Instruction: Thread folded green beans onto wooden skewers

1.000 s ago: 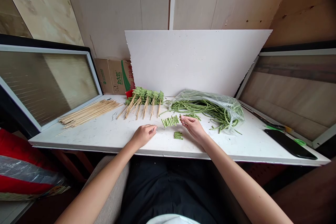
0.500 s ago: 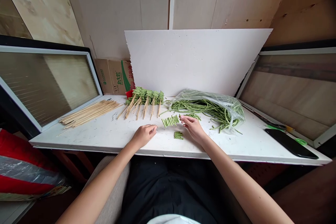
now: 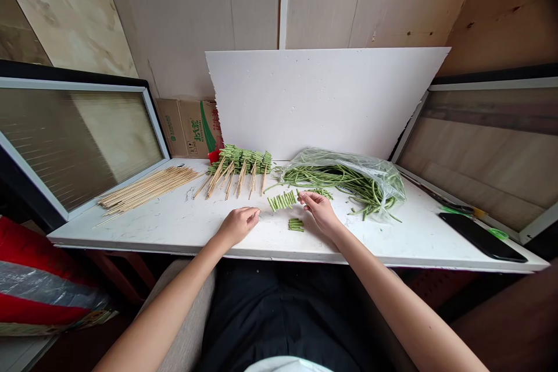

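Closed in a fist, my left hand (image 3: 239,225) grips a thin skewer that is barely visible against the white table. A row of short green bean pieces (image 3: 282,201) is threaded side by side along it, to the right of that hand. My right hand (image 3: 317,207) pinches a short piece of green bean (image 3: 299,194) at the right end of the row. Below the row lies a small group of cut bean pieces (image 3: 296,224). More cut pieces (image 3: 323,192) lie behind my right fingers, partly hidden.
Filled bean skewers (image 3: 244,160) are stacked at the back, sticks toward me. Bare bamboo skewers (image 3: 150,187) lie at left. Long beans (image 3: 335,177) spill from a clear plastic bag (image 3: 394,183). A black phone (image 3: 482,236) lies at right; a white board (image 3: 326,102) stands behind.
Both hands hold nearly the same pose, with the row of bean pieces between them. The whole view has shifted very slightly.
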The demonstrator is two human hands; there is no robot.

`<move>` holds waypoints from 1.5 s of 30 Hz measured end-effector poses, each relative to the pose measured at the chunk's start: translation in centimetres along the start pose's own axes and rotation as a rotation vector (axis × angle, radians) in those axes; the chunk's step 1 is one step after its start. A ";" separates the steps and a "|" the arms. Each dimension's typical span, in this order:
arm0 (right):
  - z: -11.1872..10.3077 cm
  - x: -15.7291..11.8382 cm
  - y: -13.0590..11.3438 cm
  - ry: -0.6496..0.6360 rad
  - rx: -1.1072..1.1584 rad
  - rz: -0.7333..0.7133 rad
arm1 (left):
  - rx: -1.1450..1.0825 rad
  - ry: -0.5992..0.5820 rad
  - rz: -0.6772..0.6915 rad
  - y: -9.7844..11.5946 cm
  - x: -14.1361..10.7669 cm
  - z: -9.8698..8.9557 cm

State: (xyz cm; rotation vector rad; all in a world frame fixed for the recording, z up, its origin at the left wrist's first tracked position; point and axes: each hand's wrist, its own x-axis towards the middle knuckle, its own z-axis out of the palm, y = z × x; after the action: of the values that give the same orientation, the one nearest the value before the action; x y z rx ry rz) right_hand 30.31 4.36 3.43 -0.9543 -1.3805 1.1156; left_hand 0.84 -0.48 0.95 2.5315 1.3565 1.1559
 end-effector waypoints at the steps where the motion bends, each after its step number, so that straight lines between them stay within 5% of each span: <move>1: 0.0 0.0 0.0 -0.002 -0.004 -0.005 | -0.012 -0.001 0.000 0.0 0.0 0.0; 45: 0.0 -0.3 0.0 -0.049 -0.043 -0.115 | 0.111 0.021 0.154 -0.5 -0.3 0.1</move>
State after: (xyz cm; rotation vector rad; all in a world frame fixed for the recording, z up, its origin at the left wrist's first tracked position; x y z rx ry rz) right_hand 30.35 4.05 3.34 -0.8719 -1.4852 1.0332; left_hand 0.49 -0.39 0.47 2.7524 1.2846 1.1656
